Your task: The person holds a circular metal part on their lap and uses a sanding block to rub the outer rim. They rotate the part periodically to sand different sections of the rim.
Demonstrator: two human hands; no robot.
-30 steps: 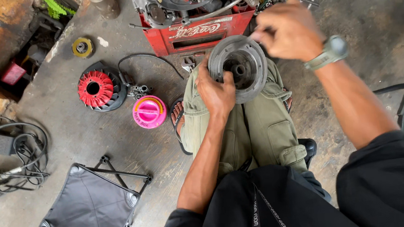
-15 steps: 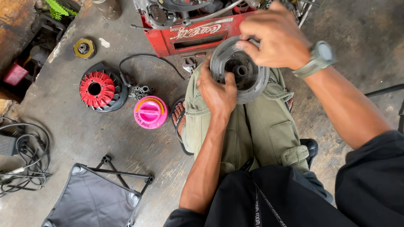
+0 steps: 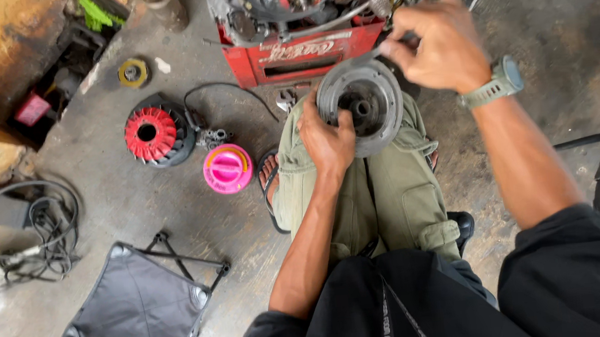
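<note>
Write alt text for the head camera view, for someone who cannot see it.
A seated person's left hand steadies a round grey metal part on their knees while the right hand holds a thin tool at its rim. A red crate stands ahead.

The right hand (image 3: 442, 45) has been shifted along the top of the grey metal drum (image 3: 363, 104) toward its upper right rim, where a slim metal tool (image 3: 370, 55) is now seen pinched between the fingers. The left hand (image 3: 328, 140) has been slid slightly further onto the drum's lower left face.
</note>
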